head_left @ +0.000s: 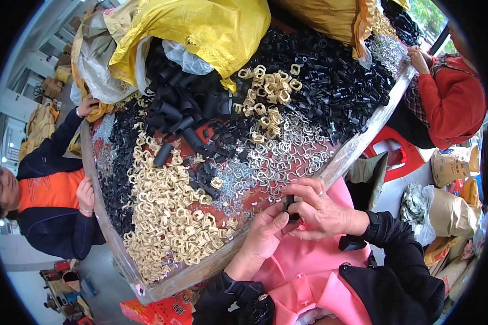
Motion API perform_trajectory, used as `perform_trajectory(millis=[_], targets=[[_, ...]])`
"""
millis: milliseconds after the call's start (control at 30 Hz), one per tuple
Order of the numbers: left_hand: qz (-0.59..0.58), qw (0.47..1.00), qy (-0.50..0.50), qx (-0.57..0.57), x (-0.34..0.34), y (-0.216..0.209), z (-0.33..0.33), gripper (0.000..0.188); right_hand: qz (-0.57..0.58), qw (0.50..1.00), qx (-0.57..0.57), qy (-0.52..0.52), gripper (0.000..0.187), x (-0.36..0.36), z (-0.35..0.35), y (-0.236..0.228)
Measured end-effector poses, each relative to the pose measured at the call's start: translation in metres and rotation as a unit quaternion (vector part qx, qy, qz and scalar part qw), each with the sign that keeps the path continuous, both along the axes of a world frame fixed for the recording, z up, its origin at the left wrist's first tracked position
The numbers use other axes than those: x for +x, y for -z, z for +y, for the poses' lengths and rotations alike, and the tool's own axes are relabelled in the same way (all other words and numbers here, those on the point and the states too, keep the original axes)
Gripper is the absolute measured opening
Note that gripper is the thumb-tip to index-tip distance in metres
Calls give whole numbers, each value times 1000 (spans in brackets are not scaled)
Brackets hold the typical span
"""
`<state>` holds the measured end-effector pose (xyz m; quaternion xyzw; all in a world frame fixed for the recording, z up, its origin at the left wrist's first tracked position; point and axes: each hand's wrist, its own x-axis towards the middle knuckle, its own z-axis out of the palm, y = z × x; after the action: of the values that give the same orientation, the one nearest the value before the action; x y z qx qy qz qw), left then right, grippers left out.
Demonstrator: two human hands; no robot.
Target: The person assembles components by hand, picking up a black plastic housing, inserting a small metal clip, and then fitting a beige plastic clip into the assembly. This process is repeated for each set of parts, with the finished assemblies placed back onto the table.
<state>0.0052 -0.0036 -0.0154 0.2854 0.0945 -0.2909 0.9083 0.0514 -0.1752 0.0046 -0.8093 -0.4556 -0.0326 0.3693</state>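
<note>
At the table's near edge, my left hand (263, 234) and my right hand (321, 212) come together around a small black plastic part (291, 206). Left thumb and fingers pinch it from one side, while the right fingers close on it from the other. Much of the part is covered by fingers, so its exact kind is unclear. Just beyond my hands lie bent silver metal hooks (279, 157) and a scatter of tiny silver pieces (234, 181). Left of them spreads a big heap of beige plastic clips (168, 216).
A raised wooden rim (358, 146) borders the table. Black tubes (171, 111), small black parts (331, 70) and a yellow sack (200, 32) fill its far side. One person (54, 189) sits at the left, another (450, 97) at the far right near a red stool (398, 157).
</note>
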Motion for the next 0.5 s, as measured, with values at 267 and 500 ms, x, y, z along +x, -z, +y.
perform_trajectory(millis=[267,500], targets=[[1,1000,-8,-6,0,-6,-2,32,8,998,55,-23,40,1,-11,-1],[4,1000,-9,-22,-2,-3,0,29,-34,999,12,-32,38,1,-12,-4]])
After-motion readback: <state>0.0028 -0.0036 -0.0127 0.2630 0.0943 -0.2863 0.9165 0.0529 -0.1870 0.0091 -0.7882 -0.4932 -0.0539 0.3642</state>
